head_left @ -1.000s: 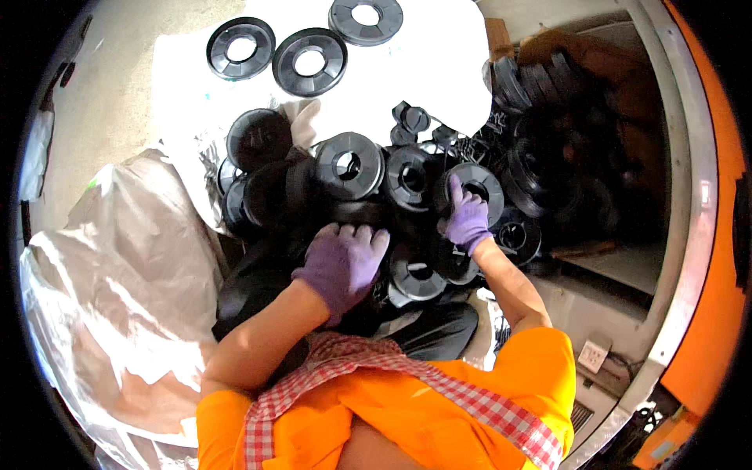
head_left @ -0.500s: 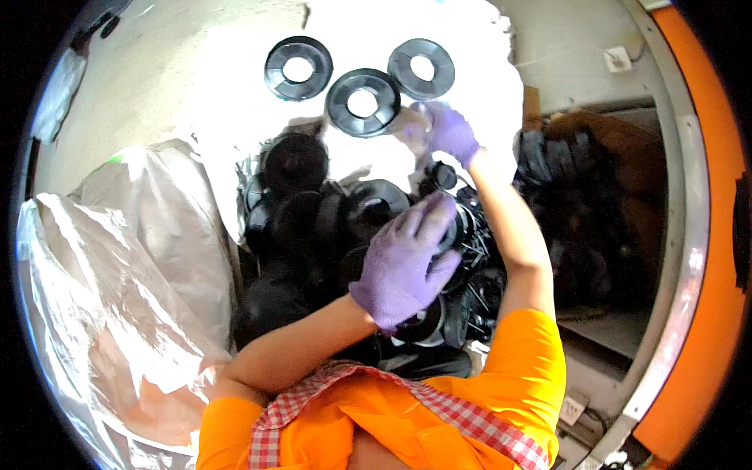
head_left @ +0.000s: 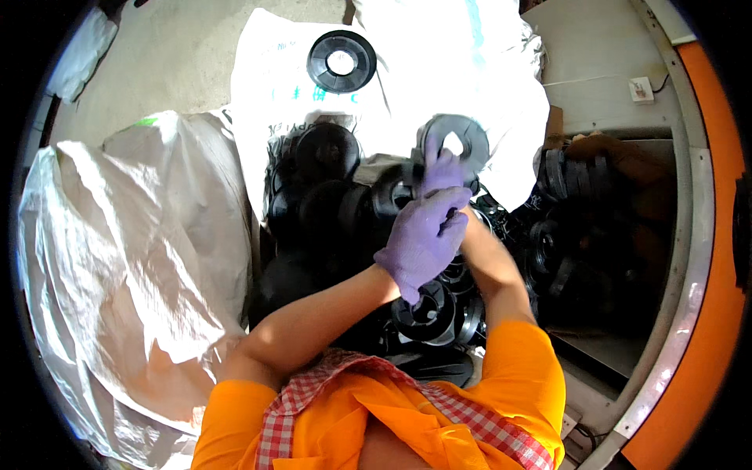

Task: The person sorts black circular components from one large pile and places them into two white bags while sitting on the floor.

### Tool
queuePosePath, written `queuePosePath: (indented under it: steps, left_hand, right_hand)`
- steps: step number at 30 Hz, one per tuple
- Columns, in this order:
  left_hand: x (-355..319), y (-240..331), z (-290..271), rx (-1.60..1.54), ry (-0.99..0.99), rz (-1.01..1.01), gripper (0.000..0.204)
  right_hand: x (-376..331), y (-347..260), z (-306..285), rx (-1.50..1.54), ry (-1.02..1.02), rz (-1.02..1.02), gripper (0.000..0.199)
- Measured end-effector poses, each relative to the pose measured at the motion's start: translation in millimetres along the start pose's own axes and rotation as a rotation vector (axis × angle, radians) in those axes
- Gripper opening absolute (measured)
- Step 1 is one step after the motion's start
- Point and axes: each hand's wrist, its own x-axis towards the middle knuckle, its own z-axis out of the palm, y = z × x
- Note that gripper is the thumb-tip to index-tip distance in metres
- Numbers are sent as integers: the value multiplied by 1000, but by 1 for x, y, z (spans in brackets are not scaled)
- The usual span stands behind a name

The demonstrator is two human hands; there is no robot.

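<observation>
My right hand [head_left: 442, 171], in a purple glove, has its fingers on a black ring-shaped plastic disc [head_left: 475, 142]. That disc is a little blurred and hangs over the lower edge of the white sack; whether a second one is stacked with it I cannot tell. My left hand [head_left: 421, 241], gloved alike, passes over my right wrist with thumb and fingers apart, and I see nothing held in it. Another such disc [head_left: 319, 64] lies flat on the sack. Beneath both hands is a heap of black round plastic parts [head_left: 313, 207].
The white sack [head_left: 470, 47] spreads out at the far side. On the left stands a big crinkled silvery-white bag [head_left: 172, 204]. To the right, a dark recess holds more black parts [head_left: 576, 176], bordered by a metal frame [head_left: 689, 258] and an orange panel [head_left: 717, 313].
Three discs lay on the sack; now one does, and another is in my right hand, drawn nearer to me. My left hand has come across the right wrist. The whole view has shifted.
</observation>
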Motion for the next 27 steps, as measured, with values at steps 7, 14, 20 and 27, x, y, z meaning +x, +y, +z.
queuePosePath:
  steps: [7, 14, 20, 27]
  left_hand:
    - [-14, 17, 6, -40, -320, -158, 27]
    - [-7, 15, 14, -171, -52, 13, 23]
    - [15, 20, -10, -193, 155, 44, 22]
    - [22, 4, -10, -67, 236, 145, 12]
  right_hand:
    - [-164, 6, 36, -33, -161, -231, 78]
    - [-72, -20, -50, 309, -239, -526, 58]
    - [129, -117, -73, 423, 344, -482, 79]
    - [133, -157, 10, 163, -75, -374, 90]
